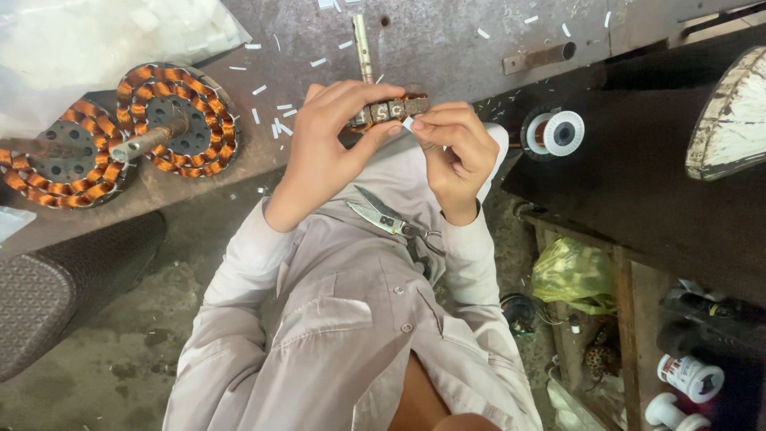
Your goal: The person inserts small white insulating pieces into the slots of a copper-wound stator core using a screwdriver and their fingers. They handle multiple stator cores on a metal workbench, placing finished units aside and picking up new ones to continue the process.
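Note:
My left hand [327,148] grips a round slotted metal stator core [391,109], held edge-on above my lap. My right hand [455,152] pinches a small white strip of insulating paper [408,123] against the core's lower edge. The core's shaft [363,46] sticks out away from me over the workbench. A pair of scissors [391,219] lies on my shirt just below both hands.
Two stators wound with copper wire [171,120] [56,164] sit on the metal workbench [447,48] at the left, among scattered white paper strips. A spool of copper wire [554,133] stands to the right. A yellow-green bag [574,275] and containers fill a wooden shelf at lower right.

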